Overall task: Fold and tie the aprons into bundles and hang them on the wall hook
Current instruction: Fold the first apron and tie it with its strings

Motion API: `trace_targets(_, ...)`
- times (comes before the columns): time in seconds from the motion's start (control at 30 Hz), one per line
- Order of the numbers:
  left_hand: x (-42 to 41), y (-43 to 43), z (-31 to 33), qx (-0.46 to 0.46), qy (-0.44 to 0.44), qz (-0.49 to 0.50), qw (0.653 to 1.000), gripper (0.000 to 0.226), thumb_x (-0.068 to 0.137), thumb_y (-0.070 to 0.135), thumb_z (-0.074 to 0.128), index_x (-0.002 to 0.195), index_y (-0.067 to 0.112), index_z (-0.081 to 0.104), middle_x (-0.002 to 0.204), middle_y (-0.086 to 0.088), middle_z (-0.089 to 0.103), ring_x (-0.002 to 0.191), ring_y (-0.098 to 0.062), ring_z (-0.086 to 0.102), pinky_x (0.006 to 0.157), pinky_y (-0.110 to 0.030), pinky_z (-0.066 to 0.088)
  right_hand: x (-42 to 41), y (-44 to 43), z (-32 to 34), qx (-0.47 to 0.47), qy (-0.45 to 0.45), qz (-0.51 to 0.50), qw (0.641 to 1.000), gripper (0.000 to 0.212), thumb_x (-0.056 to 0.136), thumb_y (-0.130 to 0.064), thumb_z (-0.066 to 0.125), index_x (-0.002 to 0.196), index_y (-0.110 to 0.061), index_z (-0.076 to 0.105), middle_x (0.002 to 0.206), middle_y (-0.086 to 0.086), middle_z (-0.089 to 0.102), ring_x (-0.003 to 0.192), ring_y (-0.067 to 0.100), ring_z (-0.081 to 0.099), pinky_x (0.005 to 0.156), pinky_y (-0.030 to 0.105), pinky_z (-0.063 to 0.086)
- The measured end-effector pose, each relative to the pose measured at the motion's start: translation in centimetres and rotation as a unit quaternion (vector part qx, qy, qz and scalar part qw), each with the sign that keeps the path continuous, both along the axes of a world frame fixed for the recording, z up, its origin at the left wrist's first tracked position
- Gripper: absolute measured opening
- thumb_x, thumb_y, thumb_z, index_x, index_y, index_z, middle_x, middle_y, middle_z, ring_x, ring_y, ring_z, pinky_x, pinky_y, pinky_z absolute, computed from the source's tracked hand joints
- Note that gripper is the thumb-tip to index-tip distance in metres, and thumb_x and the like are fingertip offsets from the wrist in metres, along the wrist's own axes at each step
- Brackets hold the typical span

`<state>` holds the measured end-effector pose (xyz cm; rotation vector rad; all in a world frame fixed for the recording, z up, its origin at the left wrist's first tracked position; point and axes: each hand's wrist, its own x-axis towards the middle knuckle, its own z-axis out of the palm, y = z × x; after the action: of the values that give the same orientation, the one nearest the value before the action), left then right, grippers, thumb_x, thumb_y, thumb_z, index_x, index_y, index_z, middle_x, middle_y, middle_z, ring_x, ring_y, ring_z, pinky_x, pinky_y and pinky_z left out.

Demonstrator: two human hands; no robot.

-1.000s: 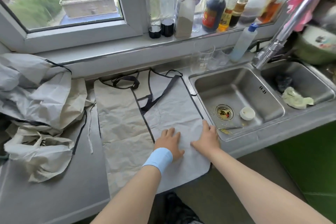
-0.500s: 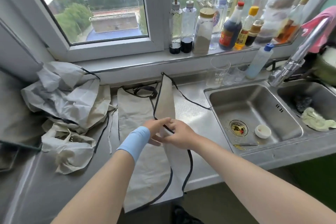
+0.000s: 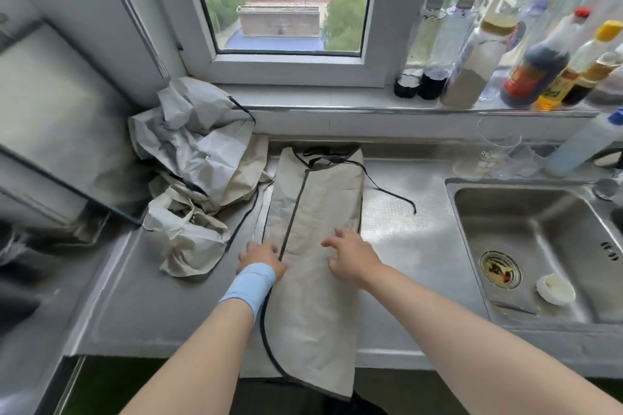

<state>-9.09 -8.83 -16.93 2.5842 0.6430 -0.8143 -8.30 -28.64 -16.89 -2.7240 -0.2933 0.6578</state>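
Note:
A beige apron (image 3: 320, 209) with dark trim lies folded lengthwise into a narrow strip on the steel counter (image 3: 408, 239). Its lower end hangs over the front edge. A dark tie strap (image 3: 387, 190) trails off to the right of it. My left hand (image 3: 261, 256), with a blue wristband, rests flat on the strip's left edge. My right hand (image 3: 352, 254) presses on the right half with fingers spread. A crumpled heap of more aprons (image 3: 199, 175) sits to the left. No wall hook is in view.
A steel sink (image 3: 539, 253) with a small white lid (image 3: 555, 289) is at the right. Bottles (image 3: 536, 61) line the windowsill, and glass cups (image 3: 499, 152) stand behind the sink. A dark-edged appliance (image 3: 50, 131) stands at the left.
The apron's right half has been folded over onto its left half, and both hands have gone from pinching the edge to pressing flat on the narrow strip. The view has shifted left.

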Motion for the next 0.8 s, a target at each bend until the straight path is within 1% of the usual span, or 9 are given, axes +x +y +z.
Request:
trace_targets(0.1,-0.2,-0.6,0.8,-0.05,-0.026,0.035,0.998,0.082,0.081,0.041,0.068,0.148,0.024,0.025,0.147,-0.009,0.036,0.136,-0.031,0.032,0.112,-0.038,0.029,0.2,0.2,-1.4,-0.067,-0.006,0.073,0.995,0.069,0.088,-0.033,0.055,0.152,-0.031,0.03,0.161,0.01,0.014,0.151,0.027,0.005,0.12,0.042,0.018)
trace_targets(0.17,0.4,-1.1,0.4,-0.056,-0.032,0.04,0.997,0.084,0.079,0.043,0.069,0.148,0.024,0.025,0.147,-0.01,0.036,0.136,-0.032,0.033,0.11,-0.038,0.032,0.5,-0.3,-1.9,-0.079,-0.001,0.083,0.993,0.074,0.088,-0.035,0.054,0.155,-0.031,0.022,0.165,0.011,0.001,0.152,0.028,-0.004,0.122,0.043,0.01)
trace_targets(0.27,1.4,-2.0,0.4,-0.086,-0.023,-0.002,0.996,0.081,0.079,0.039,0.069,0.146,0.024,0.027,0.144,-0.007,0.043,0.13,-0.03,0.044,0.106,-0.035,0.038,1.3,-2.0,-1.9,-0.089,-0.028,0.065,0.993,0.078,0.088,-0.036,0.053,0.156,-0.031,0.017,0.165,0.014,-0.007,0.152,0.029,-0.01,0.123,0.042,0.004)
trace_targets(0.33,2.0,-3.2,0.8,-0.098,0.003,-0.051,0.994,0.073,0.082,0.037,0.066,0.145,0.024,0.031,0.139,-0.003,0.05,0.125,-0.027,0.051,0.101,-0.032,0.04,2.0,-3.4,-1.5,-0.074,-0.043,0.01,0.996,0.08,0.088,-0.036,0.053,0.157,-0.032,0.013,0.164,0.013,-0.014,0.151,0.028,-0.016,0.124,0.04,0.0)
trace_targets(0.4,2.7,-4.6,1.0,-0.075,0.027,-0.109,0.991,0.067,0.083,0.038,0.061,0.142,0.024,0.034,0.13,-0.003,0.056,0.115,-0.027,0.057,0.097,-0.034,0.046,2.8,-4.5,-1.4,-0.058,-0.033,-0.054,0.996,0.079,0.088,-0.037,0.05,0.157,-0.033,0.012,0.164,0.01,-0.015,0.151,0.026,-0.018,0.124,0.042,0.0)
trace_targets(0.5,4.1,-6.2,1.2,-0.02,0.02,-0.15,0.988,0.062,0.085,0.034,0.054,0.141,0.023,0.03,0.121,-0.004,0.059,0.106,-0.029,0.06,0.09,-0.037,0.05,4.0,-5.6,-1.8,-0.086,0.015,-0.033,0.996,0.074,0.083,-0.044,0.045,0.153,-0.033,0.023,0.164,0.012,0.005,0.152,0.026,-0.001,0.122,0.051,0.012)
trace_targets(0.6,5.9,-7.1,0.9,-0.03,-0.004,-0.154,0.988,0.065,0.087,0.035,0.054,0.144,0.025,0.025,0.129,-0.006,0.056,0.113,-0.03,0.057,0.09,-0.037,0.047,4.5,-5.5,-2.0,-0.071,0.076,0.025,0.994,0.069,0.085,-0.038,0.051,0.151,-0.038,0.029,0.164,0.008,0.014,0.151,0.026,0.01,0.119,0.051,0.019)
trace_targets(0.73,8.5,-7.3,0.5,0.014,-0.013,-0.174,0.985,0.048,0.09,0.03,0.045,0.136,0.022,0.032,0.116,-0.006,0.062,0.104,-0.029,0.06,0.077,-0.034,0.044,6.3,-4.9,-1.0,-0.038,0.004,0.077,0.996,0.05,0.09,-0.028,0.049,0.14,-0.034,0.051,0.146,-0.001,0.049,0.134,0.026,0.045,0.109,0.038,0.034)
trace_targets(0.8,10.1,-7.3,1.0,0.072,0.006,-0.178,0.981,0.057,0.09,0.025,0.043,0.143,0.02,0.024,0.117,-0.005,0.061,0.106,-0.028,0.06,0.08,-0.034,0.044,8.3,-5.3,-0.4,0.0,-0.029,0.034,0.999,0.046,0.093,-0.022,0.047,0.138,-0.029,0.053,0.138,-0.002,0.056,0.127,0.024,0.052,0.103,0.034,0.039)
